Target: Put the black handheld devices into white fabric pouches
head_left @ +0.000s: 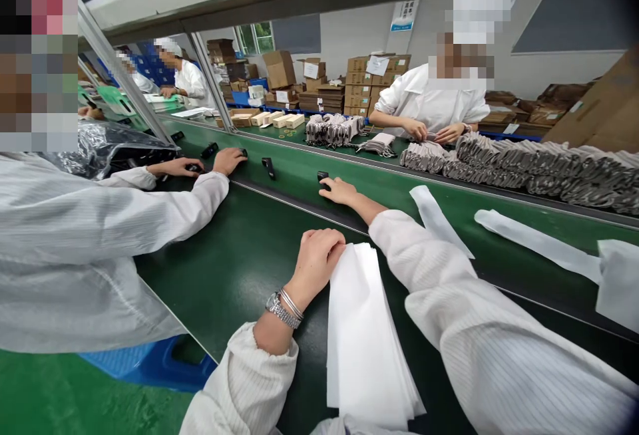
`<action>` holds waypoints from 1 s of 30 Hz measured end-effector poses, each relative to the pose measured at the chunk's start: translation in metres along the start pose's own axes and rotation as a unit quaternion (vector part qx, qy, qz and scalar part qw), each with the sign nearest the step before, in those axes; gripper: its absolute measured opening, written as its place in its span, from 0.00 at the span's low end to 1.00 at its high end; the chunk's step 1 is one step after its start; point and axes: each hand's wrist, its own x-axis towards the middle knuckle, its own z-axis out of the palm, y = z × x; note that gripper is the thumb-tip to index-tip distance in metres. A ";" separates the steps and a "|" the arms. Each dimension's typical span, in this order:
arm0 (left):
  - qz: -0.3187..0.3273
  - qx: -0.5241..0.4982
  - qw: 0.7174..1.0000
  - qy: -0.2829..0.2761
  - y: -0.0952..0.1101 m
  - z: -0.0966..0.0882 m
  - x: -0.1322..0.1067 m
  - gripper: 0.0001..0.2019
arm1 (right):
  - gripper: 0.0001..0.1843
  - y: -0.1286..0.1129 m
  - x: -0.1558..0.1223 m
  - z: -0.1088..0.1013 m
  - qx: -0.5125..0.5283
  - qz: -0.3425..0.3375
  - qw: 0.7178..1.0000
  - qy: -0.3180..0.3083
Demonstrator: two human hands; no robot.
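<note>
Stack of white sheets on green conveyor belt; left hand curled at its edge, hold unclear; right hand open on black clip; loose white strips lie unstacked beyond.

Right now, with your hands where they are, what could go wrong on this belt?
The loose stack of white sheets lies fanned on the dark green conveyor belt against the left hand, so a small shift might slide it apart. The right hand lies over a small black rail fitting, which could get knocked or pressed. The silver wristwatch sits near the stack and could possibly catch a sheet's edge.
</note>
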 end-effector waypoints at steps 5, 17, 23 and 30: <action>0.029 -0.007 0.999 0.015 0.000 -0.001 0.001 0.06 | 0.13 0.004 -0.013 -0.006 0.091 0.043 0.995 0.027; 0.060 -0.038 0.997 0.035 0.004 -0.004 -0.001 0.05 | 0.59 -0.008 -0.189 -0.051 0.552 -0.065 0.831 -0.023; 0.051 -0.111 0.989 0.088 0.017 -0.009 -0.003 0.03 | 0.36 -0.017 -0.202 -0.030 0.500 -0.091 0.859 -0.058; -0.021 -0.141 0.964 0.226 0.018 -0.011 -0.002 0.05 | 0.22 -0.035 -0.228 -0.024 0.452 -0.115 0.842 -0.272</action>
